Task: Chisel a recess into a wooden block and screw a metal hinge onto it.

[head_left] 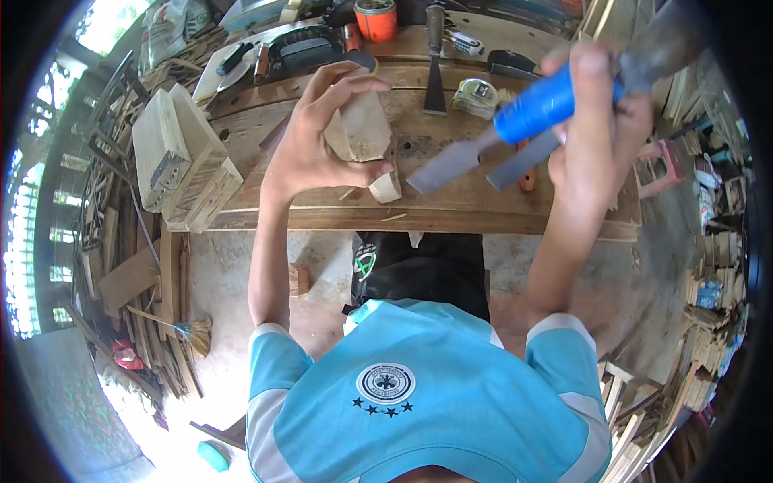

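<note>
My left hand (318,141) curves around a pale wooden block (362,129) on the workbench, thumb at its near corner and fingers over its far side. A thin wood piece (386,187) juts out below the thumb. In my right hand (596,121) is a chisel, its blue grip (535,109) in my fingers and its flat blade (447,167) slanting down to the left, tip apart from the block. The chisel's upper end is blurred. Beneath it, a second flat metal blade (523,163) shows, partly hidden by my right hand.
The wooden workbench (306,219) also bears a dark-bladed chisel (435,84), a tape measure (475,97), an orange can (376,20) and a black hand plane (304,50). Stacked timber blocks (181,153) stand at its left end. Wood scraps and a broom (193,332) lie at left.
</note>
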`<action>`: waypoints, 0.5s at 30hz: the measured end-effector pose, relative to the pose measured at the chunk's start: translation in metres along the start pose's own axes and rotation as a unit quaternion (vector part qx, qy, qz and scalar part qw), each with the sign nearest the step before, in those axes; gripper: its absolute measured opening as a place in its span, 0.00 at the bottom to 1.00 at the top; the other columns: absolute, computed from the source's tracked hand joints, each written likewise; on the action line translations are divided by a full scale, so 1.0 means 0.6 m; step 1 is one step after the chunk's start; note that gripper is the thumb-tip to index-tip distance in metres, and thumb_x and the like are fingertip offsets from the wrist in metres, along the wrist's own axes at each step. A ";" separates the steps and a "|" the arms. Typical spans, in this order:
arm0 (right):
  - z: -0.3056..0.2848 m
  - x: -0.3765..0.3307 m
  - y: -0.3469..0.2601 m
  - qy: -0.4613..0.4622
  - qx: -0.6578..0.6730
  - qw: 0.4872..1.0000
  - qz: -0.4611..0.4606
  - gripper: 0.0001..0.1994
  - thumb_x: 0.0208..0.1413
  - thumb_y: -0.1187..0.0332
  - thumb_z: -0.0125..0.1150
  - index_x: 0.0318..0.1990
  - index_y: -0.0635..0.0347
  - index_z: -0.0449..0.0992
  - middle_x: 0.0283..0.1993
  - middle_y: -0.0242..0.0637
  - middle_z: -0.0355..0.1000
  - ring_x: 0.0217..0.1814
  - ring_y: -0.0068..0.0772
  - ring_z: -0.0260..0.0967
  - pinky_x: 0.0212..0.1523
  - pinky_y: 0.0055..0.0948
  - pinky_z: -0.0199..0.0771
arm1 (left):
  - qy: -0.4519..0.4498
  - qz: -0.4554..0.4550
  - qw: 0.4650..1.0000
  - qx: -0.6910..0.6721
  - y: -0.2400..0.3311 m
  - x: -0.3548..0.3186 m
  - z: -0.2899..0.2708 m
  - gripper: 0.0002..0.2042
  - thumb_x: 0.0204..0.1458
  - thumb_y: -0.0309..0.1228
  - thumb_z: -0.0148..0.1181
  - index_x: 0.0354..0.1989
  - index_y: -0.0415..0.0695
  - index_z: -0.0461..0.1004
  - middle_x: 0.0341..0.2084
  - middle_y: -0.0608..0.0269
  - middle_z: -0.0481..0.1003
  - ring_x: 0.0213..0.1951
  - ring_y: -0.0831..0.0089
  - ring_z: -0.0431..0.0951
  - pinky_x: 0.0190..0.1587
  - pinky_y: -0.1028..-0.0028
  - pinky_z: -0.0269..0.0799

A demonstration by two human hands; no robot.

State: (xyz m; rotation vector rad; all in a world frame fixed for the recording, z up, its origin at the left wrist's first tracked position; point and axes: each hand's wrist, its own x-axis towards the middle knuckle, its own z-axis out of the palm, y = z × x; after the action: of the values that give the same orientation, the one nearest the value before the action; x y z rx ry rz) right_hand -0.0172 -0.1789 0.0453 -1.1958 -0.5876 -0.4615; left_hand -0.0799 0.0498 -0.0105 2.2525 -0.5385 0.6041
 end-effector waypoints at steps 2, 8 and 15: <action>0.002 0.026 -0.008 -0.007 -0.033 0.997 -0.074 0.09 0.52 0.64 0.57 0.28 0.59 0.70 0.30 0.35 0.72 0.13 0.09 0.50 0.12 0.14 0.43 | -0.009 0.024 0.999 0.019 -0.002 0.000 -0.002 0.33 0.19 0.35 0.70 0.44 0.43 0.72 0.46 0.51 0.65 0.51 0.56 0.65 0.53 0.64 0.60; 0.048 0.044 -0.068 -0.098 0.044 0.994 -0.004 0.12 0.51 0.60 0.61 0.26 0.59 0.72 0.18 0.26 0.64 0.15 0.14 0.58 0.13 0.17 0.54 | 0.024 -0.024 0.999 0.004 -0.007 -0.010 0.001 0.35 0.19 0.37 0.71 0.46 0.43 0.71 0.48 0.49 0.63 0.55 0.56 0.60 0.55 0.62 0.58; 0.030 0.042 -0.073 -0.106 0.004 0.993 -0.048 0.14 0.52 0.58 0.59 0.28 0.61 0.72 0.17 0.25 0.63 0.14 0.15 0.57 0.11 0.17 0.52 | -0.022 0.027 0.999 0.025 -0.006 0.003 -0.010 0.33 0.30 0.47 0.66 0.47 0.41 0.70 0.51 0.48 0.61 0.57 0.55 0.58 0.56 0.61 0.55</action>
State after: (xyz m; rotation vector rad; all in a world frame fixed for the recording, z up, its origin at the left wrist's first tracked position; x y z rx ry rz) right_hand -0.0282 -0.1761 0.0974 -1.2214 -0.8312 -0.4170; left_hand -0.0778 0.0561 -0.0078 2.3099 -0.6135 0.6015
